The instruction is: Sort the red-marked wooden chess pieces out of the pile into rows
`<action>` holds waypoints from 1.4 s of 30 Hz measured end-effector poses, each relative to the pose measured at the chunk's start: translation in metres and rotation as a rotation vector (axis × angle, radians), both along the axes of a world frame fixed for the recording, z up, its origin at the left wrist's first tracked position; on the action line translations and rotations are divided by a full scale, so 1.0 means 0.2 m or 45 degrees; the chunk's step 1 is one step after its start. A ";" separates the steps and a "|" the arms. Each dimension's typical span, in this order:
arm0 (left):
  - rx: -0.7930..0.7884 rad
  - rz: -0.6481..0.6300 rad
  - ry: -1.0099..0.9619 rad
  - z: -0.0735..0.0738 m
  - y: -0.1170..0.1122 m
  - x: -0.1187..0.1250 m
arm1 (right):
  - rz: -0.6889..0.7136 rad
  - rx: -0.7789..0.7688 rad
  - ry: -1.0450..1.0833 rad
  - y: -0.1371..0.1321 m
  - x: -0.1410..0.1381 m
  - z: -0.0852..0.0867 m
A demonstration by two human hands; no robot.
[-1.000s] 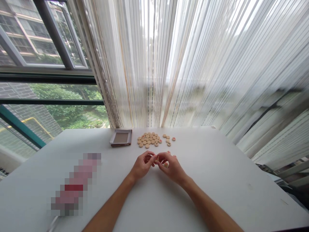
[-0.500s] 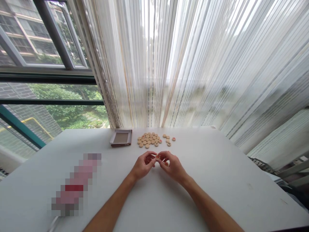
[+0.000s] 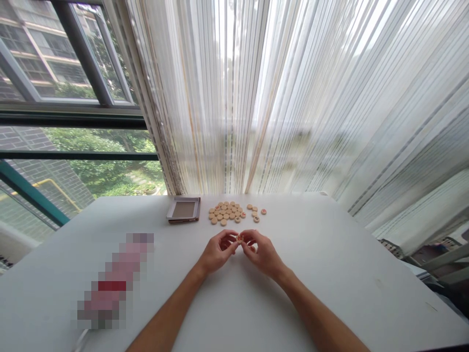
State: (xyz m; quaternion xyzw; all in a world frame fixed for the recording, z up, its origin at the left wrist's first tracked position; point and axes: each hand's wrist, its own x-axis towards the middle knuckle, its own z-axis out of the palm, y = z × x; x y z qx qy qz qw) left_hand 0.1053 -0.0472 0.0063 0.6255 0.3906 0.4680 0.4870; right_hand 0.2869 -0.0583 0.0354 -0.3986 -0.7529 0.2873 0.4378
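Observation:
Between the fingertips of both hands is a round wooden Chinese chess piece [image 3: 240,238] with a red character facing up. My left hand [image 3: 219,252] pinches it from the left side, fingers curled. From the right, my right hand [image 3: 263,252] grips the same piece with thumb and fingers. Another piece [image 3: 252,249] with red marking shows partly under the right hand; whether it is touched I cannot tell. Beyond the hands lies a cluster of wooden chess pieces [image 3: 227,211], mostly blank side up. Several more pieces [image 3: 254,209] lie in a looser group to its right.
A shallow open box [image 3: 183,209] stands at the table's far side, left of the pieces. A blurred-out pink object [image 3: 117,278] with a white cord lies on the white table [image 3: 351,274] at left. Sheer curtains [image 3: 286,98] and a window [image 3: 80,112] rise behind the far edge.
The left thumb has shifted slightly toward the held piece. Both hands stay in nearly the same place, and the pieces on the table have not moved.

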 end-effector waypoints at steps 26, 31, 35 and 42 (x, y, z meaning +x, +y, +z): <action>0.029 0.035 0.133 0.00 0.00 0.00 | -0.212 -0.251 -0.155 0.14 0.30 0.09; 0.030 0.038 0.150 0.00 -0.01 0.00 | -0.178 -0.195 -0.244 0.11 0.24 0.06; 0.037 0.037 0.152 0.00 -0.01 0.00 | -0.267 -0.175 -0.339 0.11 0.21 0.02; 0.051 0.046 0.168 0.00 -0.01 0.00 | -0.345 -0.168 -0.354 0.12 0.18 -0.05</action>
